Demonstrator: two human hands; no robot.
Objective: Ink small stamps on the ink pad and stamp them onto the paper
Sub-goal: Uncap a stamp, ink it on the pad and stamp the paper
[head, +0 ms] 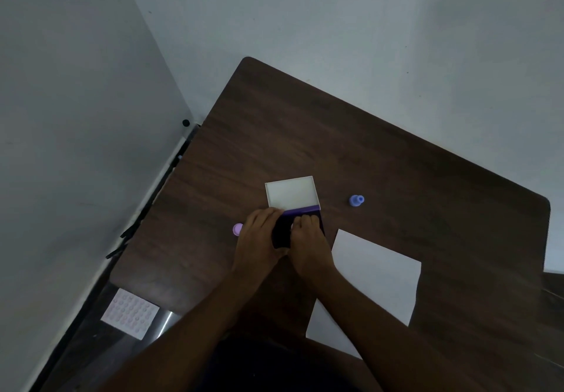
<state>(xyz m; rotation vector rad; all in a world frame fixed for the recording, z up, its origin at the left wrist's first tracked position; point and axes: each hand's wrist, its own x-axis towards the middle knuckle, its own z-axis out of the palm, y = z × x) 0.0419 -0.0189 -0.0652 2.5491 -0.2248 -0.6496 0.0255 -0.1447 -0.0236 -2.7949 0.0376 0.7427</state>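
Observation:
An open ink pad case (300, 208) lies mid-table, its white lid flipped back and its dark purple pad facing up. My left hand (259, 239) grips the pad's left edge. My right hand (308, 239) rests on the pad with fingers closed around a small stamp that is almost wholly hidden. A purple stamp (237, 229) lies just left of my left hand. A blue stamp (356, 200) stands to the right of the lid. White paper (378, 272) lies to the right, partly under my right forearm.
The dark wooden table (335, 135) sits in a corner against pale walls. A white sheet with rows of small round shapes (130, 313) lies below the table's near left edge.

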